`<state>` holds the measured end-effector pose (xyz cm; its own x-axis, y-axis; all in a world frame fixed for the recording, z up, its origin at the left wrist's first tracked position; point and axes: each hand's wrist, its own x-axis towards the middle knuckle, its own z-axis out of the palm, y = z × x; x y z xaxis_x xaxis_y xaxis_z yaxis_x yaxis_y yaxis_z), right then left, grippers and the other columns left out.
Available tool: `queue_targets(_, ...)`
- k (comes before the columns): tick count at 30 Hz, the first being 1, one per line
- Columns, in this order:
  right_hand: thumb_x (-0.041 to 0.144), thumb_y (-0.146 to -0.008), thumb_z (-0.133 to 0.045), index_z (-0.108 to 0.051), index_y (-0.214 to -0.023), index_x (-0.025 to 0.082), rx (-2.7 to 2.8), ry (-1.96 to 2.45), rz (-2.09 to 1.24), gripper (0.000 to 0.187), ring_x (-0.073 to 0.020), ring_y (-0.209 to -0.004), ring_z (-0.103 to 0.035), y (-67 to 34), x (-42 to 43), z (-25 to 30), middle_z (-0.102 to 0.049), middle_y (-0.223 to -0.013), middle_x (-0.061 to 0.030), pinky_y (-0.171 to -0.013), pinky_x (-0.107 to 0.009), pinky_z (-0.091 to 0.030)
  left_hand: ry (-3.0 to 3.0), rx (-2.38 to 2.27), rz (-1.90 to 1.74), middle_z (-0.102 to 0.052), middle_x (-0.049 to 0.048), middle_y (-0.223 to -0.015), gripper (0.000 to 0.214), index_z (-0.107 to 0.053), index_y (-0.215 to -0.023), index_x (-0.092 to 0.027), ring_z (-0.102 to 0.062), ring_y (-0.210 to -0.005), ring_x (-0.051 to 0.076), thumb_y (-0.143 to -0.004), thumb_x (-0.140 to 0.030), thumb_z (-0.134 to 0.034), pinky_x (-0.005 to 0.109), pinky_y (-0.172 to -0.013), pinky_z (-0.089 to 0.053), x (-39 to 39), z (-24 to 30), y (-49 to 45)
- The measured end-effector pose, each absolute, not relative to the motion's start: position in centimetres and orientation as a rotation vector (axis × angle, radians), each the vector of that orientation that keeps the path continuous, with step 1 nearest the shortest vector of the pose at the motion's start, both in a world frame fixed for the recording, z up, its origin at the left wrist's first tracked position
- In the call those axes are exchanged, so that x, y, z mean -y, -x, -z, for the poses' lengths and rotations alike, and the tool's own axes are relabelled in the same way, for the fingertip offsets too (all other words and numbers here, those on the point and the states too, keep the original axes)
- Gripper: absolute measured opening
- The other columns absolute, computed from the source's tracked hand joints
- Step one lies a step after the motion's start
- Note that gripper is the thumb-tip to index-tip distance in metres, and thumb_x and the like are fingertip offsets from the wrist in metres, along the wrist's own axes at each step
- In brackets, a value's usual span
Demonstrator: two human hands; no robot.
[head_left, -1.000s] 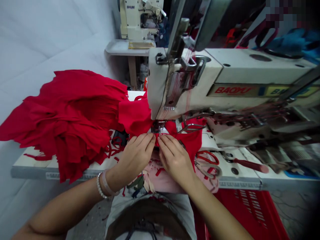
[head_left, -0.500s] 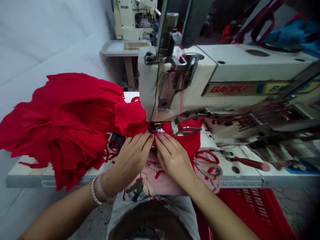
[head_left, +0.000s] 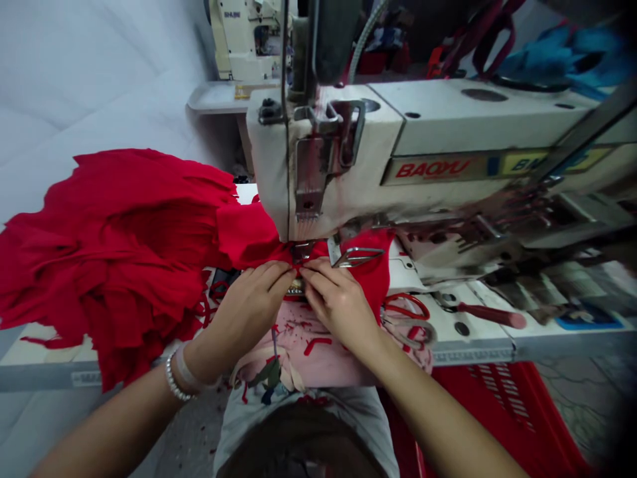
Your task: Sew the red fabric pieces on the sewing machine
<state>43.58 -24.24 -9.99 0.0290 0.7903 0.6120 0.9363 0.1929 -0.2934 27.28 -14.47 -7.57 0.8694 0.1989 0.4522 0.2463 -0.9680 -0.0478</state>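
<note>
Head view: the left hand and right hand sit together, fingertips almost meeting, gripping red knit fabric just before the presser foot of a BAOYU sewing machine; most of the cloth heaps leftward over the white table; the needle area seems hidden by fabric and fingers; red-handled scissors lie just right of the right hand.

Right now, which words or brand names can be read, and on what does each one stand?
"BAOYU": red letters on the front of the sewing machine.
"BM": on the yellow label; the rest is too blurred to read.
"SHUBI": on the rear machine; small, so uncertain.
</note>
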Motion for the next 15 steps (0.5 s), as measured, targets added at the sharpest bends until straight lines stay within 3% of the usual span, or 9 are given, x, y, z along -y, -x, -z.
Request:
queue_targets(4, 0.011, -0.093, -0.048, -0.067, -0.113, 0.006, 1.85, 1.698, 0.378, 0.028, -0.0238, -0.106, -0.062, -43.3, 23.7, 9.9, -0.068, -0.109, -0.0143, -0.087, -0.037, -0.059, 2.903, 0.354, 0.671, -0.066, 0.0144, -0.115, 0.03, -0.058, -0.119, -0.007, -0.065, -0.1, 0.025, -0.095, -0.008, -0.04, 0.037, -0.081, -0.056, 14.3, 7.6, -27.8)
queue_targets(8, 0.006, -0.091, -0.048, -0.066, -0.114, 0.003, 2.009, 1.65, 0.546, 0.029, -0.0259, -0.114, -0.059, -43.1, 24.6, 9.7, -0.067, -0.111, -0.0179, -0.093, -0.038, -0.056, 2.962, 0.459, 0.704, -0.065, 0.0128, -0.113, 0.026, -0.057, -0.115, -0.011, -0.063, -0.1, 0.022, -0.096, -0.008, -0.039, 0.036, -0.085, -0.055, 14.4, 8.2, -27.8)
queue_targets(11, 0.009, -0.089, -0.055, -0.064, -0.114, 0.009, 1.956, 1.532, 0.571, 0.026, -0.0247, -0.115, -0.058, -44.0, 27.7, 10.2, -0.066, -0.112, -0.0162, -0.095, -0.038, -0.054, 2.899, 0.893, 1.137, -0.061, 0.0133, -0.109, 0.022, -0.055, -0.109, -0.012, -0.059, -0.104, 0.023, -0.093, -0.027, -0.059, 0.038, -0.091, -0.052, 14.2, 9.4, -26.3)
queue_targets(13, 0.013, -0.086, -0.063, -0.065, -0.104, 0.015, 1.621, 1.681, 0.564, 0.018, -0.0209, -0.099, -0.063, -45.3, 30.3, 11.2, -0.067, -0.098, -0.0106, -0.088, -0.035, -0.054, 2.918, 1.339, 1.37, -0.061, 0.0111, -0.097, 0.042, -0.055, -0.103, -0.011, -0.061, -0.093, 0.022, -0.083, -0.044, -0.071, 0.035, -0.08, -0.054, 14.0, 10.2, -24.6)
queue_targets(15, 0.027, -0.089, -0.063, -0.065, -0.096, 0.017, 1.285, 1.881, 0.317, 0.012, -0.0177, -0.084, -0.063, -46.9, 32.6, 12.2, -0.067, -0.089, -0.007, -0.077, -0.031, -0.054, 3.212, 1.792, 1.269, -0.06, 0.0051, -0.08, 0.049, -0.058, -0.096, -0.011, -0.06, -0.071, 0.017, -0.079, -0.055, -0.071, 0.027, -0.06, -0.052, 13.9, 10.6, -22.6)
